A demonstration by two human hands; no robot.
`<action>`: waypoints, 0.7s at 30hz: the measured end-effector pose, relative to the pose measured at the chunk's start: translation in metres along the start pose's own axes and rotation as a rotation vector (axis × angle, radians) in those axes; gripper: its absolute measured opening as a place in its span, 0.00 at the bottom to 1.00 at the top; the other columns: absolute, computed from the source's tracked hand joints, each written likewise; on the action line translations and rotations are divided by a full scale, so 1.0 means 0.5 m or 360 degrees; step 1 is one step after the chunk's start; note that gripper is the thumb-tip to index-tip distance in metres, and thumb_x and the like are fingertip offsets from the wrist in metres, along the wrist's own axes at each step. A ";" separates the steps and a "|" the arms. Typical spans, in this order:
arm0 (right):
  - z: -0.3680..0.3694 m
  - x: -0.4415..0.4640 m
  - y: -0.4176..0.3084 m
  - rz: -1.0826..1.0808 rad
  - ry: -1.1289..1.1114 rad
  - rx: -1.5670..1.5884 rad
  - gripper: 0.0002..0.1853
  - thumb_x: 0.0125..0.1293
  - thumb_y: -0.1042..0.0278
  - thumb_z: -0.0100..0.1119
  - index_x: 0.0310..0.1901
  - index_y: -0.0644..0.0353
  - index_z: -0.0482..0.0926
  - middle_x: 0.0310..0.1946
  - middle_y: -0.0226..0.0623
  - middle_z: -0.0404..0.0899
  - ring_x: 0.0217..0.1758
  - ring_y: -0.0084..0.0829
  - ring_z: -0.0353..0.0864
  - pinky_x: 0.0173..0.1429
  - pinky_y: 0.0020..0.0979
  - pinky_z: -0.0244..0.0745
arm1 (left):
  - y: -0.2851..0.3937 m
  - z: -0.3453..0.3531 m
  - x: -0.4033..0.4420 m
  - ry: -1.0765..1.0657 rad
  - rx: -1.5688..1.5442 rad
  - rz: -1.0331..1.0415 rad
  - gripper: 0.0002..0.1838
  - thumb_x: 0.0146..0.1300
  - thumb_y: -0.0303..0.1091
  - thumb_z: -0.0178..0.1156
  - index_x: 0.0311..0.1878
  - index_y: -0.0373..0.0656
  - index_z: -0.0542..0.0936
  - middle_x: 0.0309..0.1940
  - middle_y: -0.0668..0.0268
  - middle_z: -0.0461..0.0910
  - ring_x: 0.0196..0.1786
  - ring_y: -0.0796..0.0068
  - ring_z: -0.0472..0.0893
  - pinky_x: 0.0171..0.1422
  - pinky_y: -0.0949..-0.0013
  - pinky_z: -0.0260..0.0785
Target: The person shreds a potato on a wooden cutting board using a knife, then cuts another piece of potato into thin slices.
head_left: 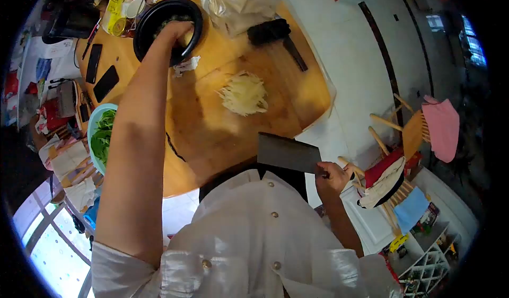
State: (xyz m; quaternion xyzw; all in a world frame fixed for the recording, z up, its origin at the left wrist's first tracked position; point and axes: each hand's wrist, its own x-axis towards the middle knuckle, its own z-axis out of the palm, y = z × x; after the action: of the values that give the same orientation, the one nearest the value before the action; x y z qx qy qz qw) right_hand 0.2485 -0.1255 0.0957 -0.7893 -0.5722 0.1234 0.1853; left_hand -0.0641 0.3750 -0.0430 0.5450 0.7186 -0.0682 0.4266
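Observation:
My left hand reaches down into a black bowl at the far side of the table. Its fingers are mostly hidden inside, and a pale yellowish patch shows beside them. At the near right table edge, my right hand is closed round the handle of a cleaver, whose broad dark blade points left. Between the hands, a heap of pale yellow shreds, perhaps potato, lies on a wooden cutting board.
A black brush-like object with a handle lies at the back right, near clear plastic bags. Two phones and a light blue basin of leafy greens are on the left. Wooden chairs stand to the right.

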 end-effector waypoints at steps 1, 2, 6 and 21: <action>-0.003 -0.001 -0.002 -0.0001 0.0001 -0.0010 0.08 0.45 0.75 0.69 0.26 0.52 0.80 0.20 0.30 0.80 0.22 0.31 0.74 0.44 0.36 0.54 | -0.001 0.000 -0.007 -0.0113 -0.0159 -0.0027 0.28 0.49 0.48 0.66 0.48 0.35 0.80 0.44 0.59 0.81 0.42 0.59 0.80 0.45 0.57 0.72; -0.003 -0.003 0.000 0.0000 -0.0001 -0.0016 0.08 0.45 0.75 0.69 0.26 0.52 0.80 0.20 0.30 0.80 0.22 0.31 0.74 0.44 0.36 0.54 | -0.011 0.002 -0.017 -0.0006 -0.0178 0.0072 0.30 0.49 0.52 0.67 0.47 0.36 0.81 0.40 0.61 0.82 0.38 0.63 0.80 0.43 0.60 0.73; -0.002 0.011 0.004 -0.0006 -0.0040 -0.0061 0.07 0.45 0.74 0.67 0.27 0.51 0.80 0.19 0.31 0.79 0.21 0.31 0.73 0.43 0.36 0.55 | -0.037 -0.044 -0.007 0.0341 0.0148 0.0204 0.40 0.38 0.62 0.70 0.47 0.35 0.82 0.43 0.56 0.84 0.43 0.62 0.83 0.47 0.68 0.74; 0.084 0.138 -0.071 -0.0370 -0.0802 0.0193 0.09 0.57 0.62 0.64 0.38 0.54 0.85 0.20 0.41 0.79 0.23 0.44 0.75 0.33 0.40 0.69 | -0.300 0.394 -0.680 0.0056 -0.2033 -0.0281 0.19 0.56 0.33 0.70 0.49 0.41 0.77 0.35 0.72 0.79 0.31 0.84 0.76 0.31 0.81 0.65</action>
State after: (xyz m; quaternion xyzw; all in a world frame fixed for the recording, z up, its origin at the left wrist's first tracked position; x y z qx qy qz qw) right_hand 0.2225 -0.0439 0.0745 -0.6502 -0.6786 0.3277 0.0970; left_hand -0.0701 -0.0419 0.0122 0.1237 0.6666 0.3471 0.6480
